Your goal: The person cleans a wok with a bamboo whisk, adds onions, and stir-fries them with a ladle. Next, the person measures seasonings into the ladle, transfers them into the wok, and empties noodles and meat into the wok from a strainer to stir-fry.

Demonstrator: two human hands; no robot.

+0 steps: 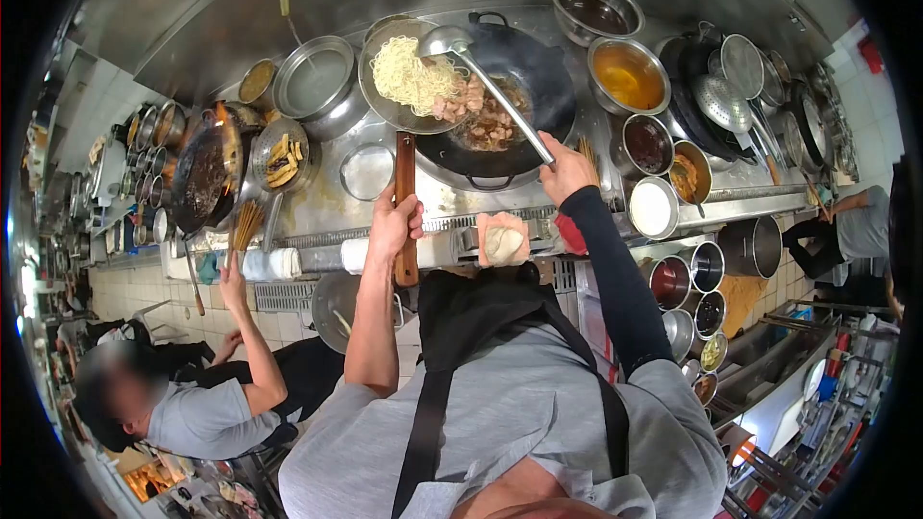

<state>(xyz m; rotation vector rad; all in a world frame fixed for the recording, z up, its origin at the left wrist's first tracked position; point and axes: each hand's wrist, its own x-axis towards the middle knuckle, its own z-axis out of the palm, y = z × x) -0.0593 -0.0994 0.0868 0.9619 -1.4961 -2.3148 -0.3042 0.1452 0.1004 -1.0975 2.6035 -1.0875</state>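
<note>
My left hand [396, 221] is closed round the wooden handle [406, 173] of a round strainer [370, 86]. Pale noodles [411, 72] and pieces of meat lie in the strainer, which is over the left edge of a black wok [548, 67]. In the wok, more meat pieces [492, 130] sit in brown sauce. My right hand [567, 170] grips the end of a long metal ladle [500, 96]. The ladle's bowl is at the noodles' upper right edge, and its shaft crosses above the wok.
Right of the wok stand a bowl of orange liquid [630, 75], a pot of dark sauce [648, 144] and a white-filled container [654, 208]. At left a co-worker [207, 404] holds a bamboo brush [248, 226] near another wok [207, 173]. Another person [860, 223] stands far right.
</note>
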